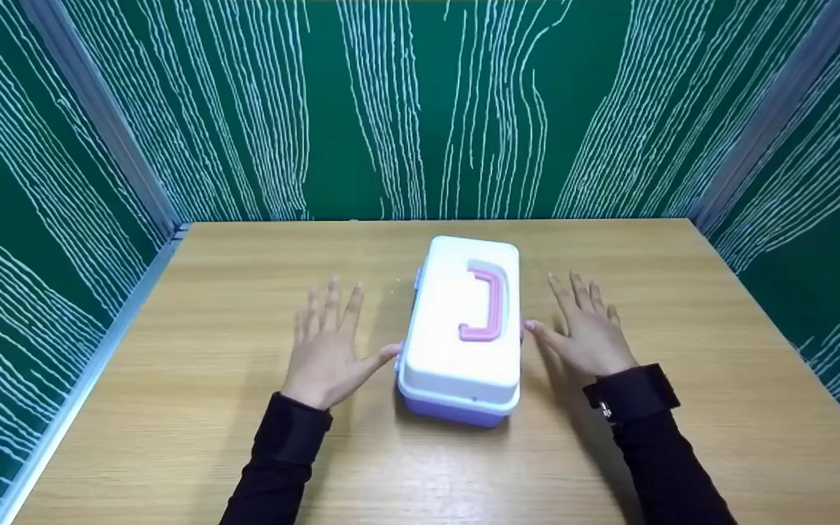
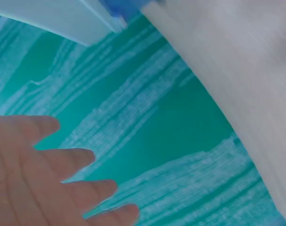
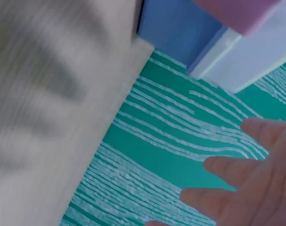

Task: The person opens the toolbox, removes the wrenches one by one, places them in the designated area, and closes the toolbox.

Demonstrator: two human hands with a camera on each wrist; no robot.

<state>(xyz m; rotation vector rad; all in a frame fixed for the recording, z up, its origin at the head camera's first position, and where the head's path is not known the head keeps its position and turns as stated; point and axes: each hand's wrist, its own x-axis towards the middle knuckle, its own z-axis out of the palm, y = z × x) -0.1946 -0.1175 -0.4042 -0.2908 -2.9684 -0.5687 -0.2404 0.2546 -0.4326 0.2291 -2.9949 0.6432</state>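
On the wooden table (image 1: 245, 452), white-lidded lilac box (image 1: 464, 343), pink handle (image 1: 489, 302), left hand (image 1: 325, 350) and right hand (image 1: 588, 332) flanking, fingers released, spread.

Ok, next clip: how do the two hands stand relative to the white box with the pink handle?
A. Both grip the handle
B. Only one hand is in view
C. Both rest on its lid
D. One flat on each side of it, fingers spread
D: the left hand and right hand lie open on either side of the box, its pink handle untouched.

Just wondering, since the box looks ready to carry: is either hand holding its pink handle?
No, the pink handle lies untouched on the lid, with the left hand and right hand spread open beside the box.
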